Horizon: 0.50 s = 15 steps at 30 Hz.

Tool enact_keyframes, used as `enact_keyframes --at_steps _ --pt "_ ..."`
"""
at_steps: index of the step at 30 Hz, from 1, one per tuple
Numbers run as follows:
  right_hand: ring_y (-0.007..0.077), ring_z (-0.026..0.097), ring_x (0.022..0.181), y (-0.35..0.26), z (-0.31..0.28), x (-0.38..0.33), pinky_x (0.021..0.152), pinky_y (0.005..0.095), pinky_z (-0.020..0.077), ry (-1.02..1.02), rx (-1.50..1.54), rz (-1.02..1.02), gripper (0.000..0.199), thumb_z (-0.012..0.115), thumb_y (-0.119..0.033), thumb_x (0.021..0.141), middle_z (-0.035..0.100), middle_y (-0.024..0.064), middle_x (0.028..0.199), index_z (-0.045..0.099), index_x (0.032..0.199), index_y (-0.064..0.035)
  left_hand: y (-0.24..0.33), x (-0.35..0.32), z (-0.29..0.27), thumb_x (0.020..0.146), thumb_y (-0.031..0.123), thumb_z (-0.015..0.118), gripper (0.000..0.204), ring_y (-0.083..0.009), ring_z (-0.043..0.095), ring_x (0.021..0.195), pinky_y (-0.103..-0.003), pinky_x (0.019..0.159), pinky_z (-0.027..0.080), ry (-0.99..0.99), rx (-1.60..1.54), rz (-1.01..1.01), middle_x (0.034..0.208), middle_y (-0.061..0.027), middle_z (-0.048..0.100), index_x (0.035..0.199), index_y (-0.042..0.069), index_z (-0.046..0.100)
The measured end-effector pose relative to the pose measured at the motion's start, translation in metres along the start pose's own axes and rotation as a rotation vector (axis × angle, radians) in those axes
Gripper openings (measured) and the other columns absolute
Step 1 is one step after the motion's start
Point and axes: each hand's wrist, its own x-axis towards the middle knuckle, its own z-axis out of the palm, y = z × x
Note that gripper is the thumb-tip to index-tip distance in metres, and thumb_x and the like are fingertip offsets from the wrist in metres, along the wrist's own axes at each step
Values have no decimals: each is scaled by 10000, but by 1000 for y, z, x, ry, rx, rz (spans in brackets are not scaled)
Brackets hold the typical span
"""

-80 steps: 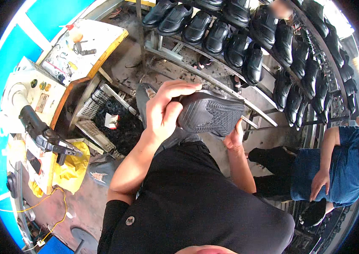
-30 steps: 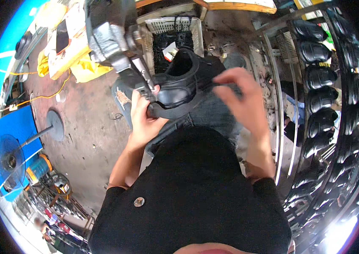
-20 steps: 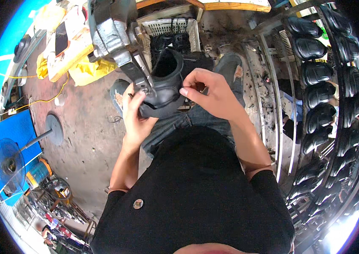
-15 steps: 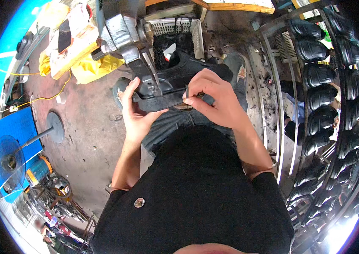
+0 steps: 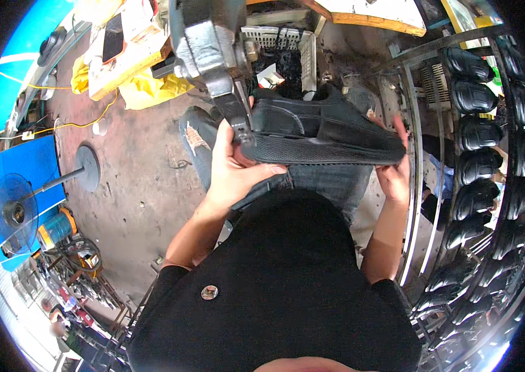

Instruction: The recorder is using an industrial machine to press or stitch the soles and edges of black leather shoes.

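A black shoe (image 5: 318,127) lies on its side across my lap, sole edge toward me. My left hand (image 5: 231,164) grips its heel end, pressed against the grey metal arm of a machine (image 5: 210,53). My right hand (image 5: 394,170) holds the toe end from below, on the right. The shoe's opening faces away from me and its inside is hidden.
A metal rack (image 5: 482,155) with several black shoes curves along the right. A white plastic crate (image 5: 281,46) stands behind the machine. Yellow cloth (image 5: 144,87) and a workbench (image 5: 120,43) lie at upper left. A fan (image 5: 17,211) stands on the floor at left.
The shoe has turned from upright on the machine's post to lying flat on its side. My right hand moved from the shoe's top to its toe end.
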Motion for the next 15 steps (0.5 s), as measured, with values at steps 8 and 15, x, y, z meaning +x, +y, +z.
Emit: enact_keyframes --at_steps 8,15 --pt "307 584 1292 -57 -1 16 1127 427 444 52 -365 -145 1082 943 -354 715 572 244 1412 343 1539 8 -11 0 0 676 -133 878 1207 -250 573 1296 -388 983 579 87 -102 -7 1506 -112 469 1626 136 184" --pt "278 602 1264 -75 35 34 1093 391 466 -75 -417 -131 931 854 -38 698 594 198 1399 393 1506 11 -1 -9 -11 703 -64 893 1168 -201 609 1205 -341 998 535 249 -280 -7 1436 -72 534 1628 135 208"
